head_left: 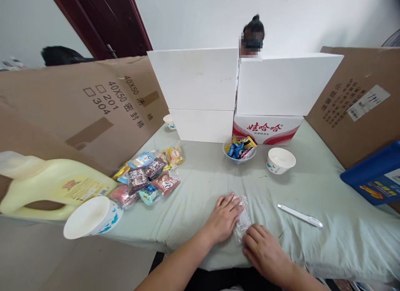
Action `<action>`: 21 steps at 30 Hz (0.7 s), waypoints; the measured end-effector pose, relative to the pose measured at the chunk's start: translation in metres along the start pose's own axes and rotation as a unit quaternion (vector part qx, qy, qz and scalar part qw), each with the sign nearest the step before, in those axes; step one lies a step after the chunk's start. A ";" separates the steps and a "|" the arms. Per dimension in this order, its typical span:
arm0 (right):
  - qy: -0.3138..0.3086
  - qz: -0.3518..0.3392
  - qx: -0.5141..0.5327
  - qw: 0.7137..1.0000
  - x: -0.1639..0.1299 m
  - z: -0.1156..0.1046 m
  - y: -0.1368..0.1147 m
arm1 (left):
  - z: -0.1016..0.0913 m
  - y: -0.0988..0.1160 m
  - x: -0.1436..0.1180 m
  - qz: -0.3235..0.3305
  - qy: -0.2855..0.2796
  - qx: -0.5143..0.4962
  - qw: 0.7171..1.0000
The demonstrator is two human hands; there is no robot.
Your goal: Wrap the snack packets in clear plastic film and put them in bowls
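- The right hand [265, 251] lies nearest, fingers curled loosely onto the lower end of a small clear crinkled plastic packet [243, 218] on the pale green cloth-covered bench [312, 186].
- The left hand [223, 218] rests flat, fingers spread, on the packet's left edge.
- Judgement: flatten it well by pressing evenly outward with both palms, keeping clear of the white pen [300, 215].
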State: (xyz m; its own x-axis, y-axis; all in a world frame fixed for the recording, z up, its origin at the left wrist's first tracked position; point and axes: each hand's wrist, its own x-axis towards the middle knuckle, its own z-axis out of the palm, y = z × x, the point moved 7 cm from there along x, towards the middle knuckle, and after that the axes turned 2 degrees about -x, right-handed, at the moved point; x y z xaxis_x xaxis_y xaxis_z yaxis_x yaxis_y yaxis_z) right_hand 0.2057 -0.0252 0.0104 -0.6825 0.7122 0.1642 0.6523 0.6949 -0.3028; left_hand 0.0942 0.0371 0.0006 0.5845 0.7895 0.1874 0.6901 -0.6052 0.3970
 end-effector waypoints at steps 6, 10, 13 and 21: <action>0.070 0.102 0.052 0.991 -0.015 -0.010 0.022 | 0.002 0.000 0.001 -0.005 -0.017 0.008 1.000; 0.105 0.222 0.136 0.960 -0.016 -0.005 0.048 | 0.003 -0.001 0.001 -0.011 -0.025 0.016 1.000; 0.081 0.292 0.224 0.926 -0.018 0.012 0.055 | 0.002 0.000 0.001 -0.010 -0.031 0.024 0.999; 0.040 0.347 0.387 0.853 -0.012 0.033 0.062 | 0.005 0.000 0.001 -0.009 -0.034 0.021 0.999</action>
State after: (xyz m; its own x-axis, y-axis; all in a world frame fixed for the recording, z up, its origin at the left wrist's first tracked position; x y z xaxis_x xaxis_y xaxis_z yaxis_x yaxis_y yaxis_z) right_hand 0.2438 0.0058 -0.0411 -0.1752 0.9513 -0.2538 0.4568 -0.1498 -0.8769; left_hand 0.0965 0.0378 -0.0034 0.5984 0.7924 0.1185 0.7170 -0.5956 0.3622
